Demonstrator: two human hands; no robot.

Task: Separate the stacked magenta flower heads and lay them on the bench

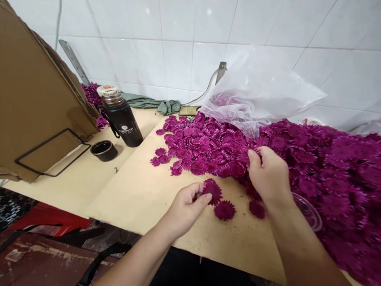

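Note:
Between the thumb and fingers of my left hand [190,207] is a magenta artificial flower head [212,191], held just above the table. Another loose flower head [225,210] lies on the table beside it. My right hand [268,174] is at the edge of the heap of magenta flower heads [206,143], thumb and fingers pinched at a flower head [244,154] there. Its fingertips partly blend with the heap, so the grip shows only in part. A single flower head [257,208] lies below my right wrist.
A larger pile of magenta flowers [339,181] covers the right side, with a clear plastic rim [308,212] by my forearm. Behind stands a clear plastic bag [261,95]. To the left are a black thermos [124,122], its cup lid [104,151], a wire frame [52,152] and a cardboard box [33,87].

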